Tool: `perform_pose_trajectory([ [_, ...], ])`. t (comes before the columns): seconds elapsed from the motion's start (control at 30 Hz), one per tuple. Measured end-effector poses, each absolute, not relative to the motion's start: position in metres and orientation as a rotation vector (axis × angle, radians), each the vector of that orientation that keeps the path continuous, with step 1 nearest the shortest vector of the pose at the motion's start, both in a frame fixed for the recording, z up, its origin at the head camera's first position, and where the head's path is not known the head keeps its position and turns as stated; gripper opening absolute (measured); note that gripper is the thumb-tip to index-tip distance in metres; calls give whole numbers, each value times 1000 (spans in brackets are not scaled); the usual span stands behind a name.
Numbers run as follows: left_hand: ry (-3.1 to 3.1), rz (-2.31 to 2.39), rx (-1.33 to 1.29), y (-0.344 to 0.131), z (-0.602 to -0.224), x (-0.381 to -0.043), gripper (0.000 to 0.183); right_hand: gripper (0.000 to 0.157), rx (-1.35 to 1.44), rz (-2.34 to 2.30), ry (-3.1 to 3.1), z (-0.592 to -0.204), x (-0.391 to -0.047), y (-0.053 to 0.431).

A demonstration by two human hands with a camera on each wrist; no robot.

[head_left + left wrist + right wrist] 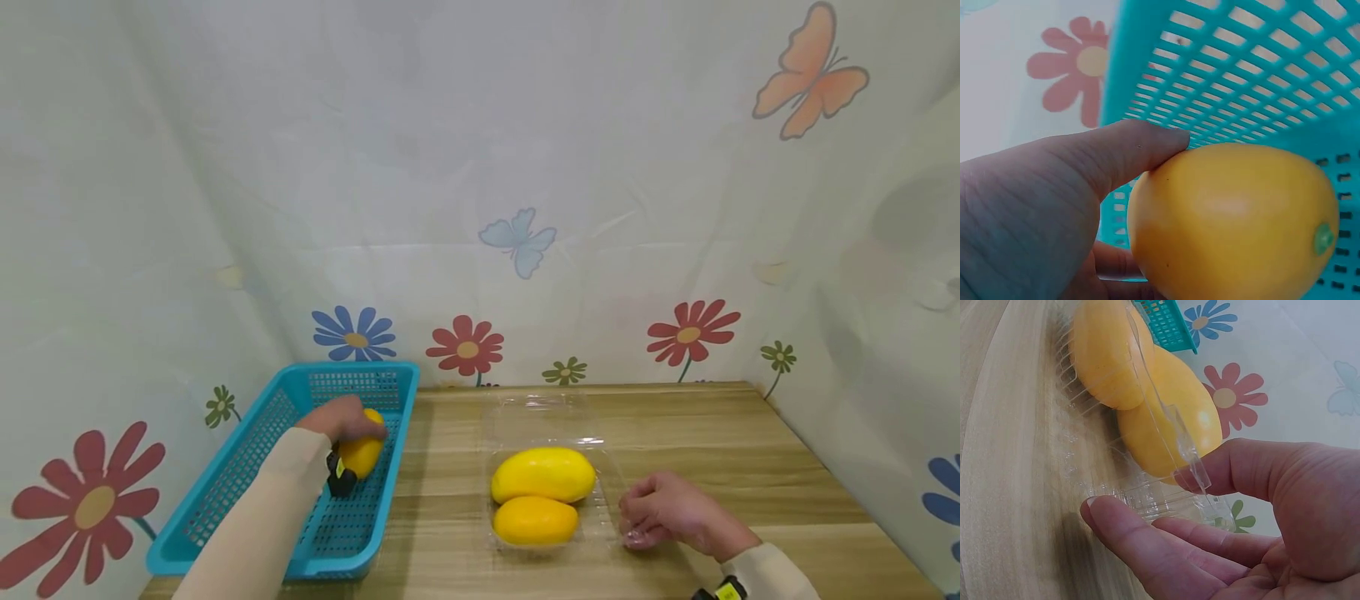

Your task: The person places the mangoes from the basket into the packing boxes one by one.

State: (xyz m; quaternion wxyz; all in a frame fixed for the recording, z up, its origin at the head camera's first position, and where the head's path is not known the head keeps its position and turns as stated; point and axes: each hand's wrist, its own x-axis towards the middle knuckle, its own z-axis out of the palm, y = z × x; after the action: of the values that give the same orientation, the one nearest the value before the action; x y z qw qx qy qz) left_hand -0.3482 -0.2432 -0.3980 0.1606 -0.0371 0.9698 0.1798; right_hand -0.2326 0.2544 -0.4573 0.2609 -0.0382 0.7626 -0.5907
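In the head view my left hand (341, 417) reaches into a blue-green plastic basket (405, 417) and grips a yellow mango (363, 460). Its thumb (1141, 140) presses the fruit's side in the left wrist view, fingers partly hidden behind; a green stem spot (1324, 239) shows at the fruit's far end. Two more mangoes lie side by side in a clear plastic clamshell box (602, 500): a larger one (543, 473) behind a smaller one (535, 521). My right hand (667, 510) holds the box's right rim, thumb (1222, 467) at the edge.
The clamshell's lid (536, 417) lies folded back behind the fruit. Basket and box stand on a wood-grain table (442, 467), with the basket at the left. A pale curtain (637, 167) printed with flowers and butterflies surrounds the table's back and sides.
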Motion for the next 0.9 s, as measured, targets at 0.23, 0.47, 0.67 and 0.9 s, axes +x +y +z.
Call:
perform_pose_trajectory([
  [0.23,2797,546,-108,-238,-376,-344,44,29,-104,-1592,2068,-456,-232,254],
  [0.47,2834,638,-148,-225,-355,-342,50,28,-110,-1608,2056,-458,-233,256],
  [0.67,2899,617,-62,-204,-338,-336,49,29,-114,-1617,2047,-458,-232,257],
  [0.9,3026,567,38,-166,-333,-326,45,30,-97,-1616,2043,-458,-232,256],
])
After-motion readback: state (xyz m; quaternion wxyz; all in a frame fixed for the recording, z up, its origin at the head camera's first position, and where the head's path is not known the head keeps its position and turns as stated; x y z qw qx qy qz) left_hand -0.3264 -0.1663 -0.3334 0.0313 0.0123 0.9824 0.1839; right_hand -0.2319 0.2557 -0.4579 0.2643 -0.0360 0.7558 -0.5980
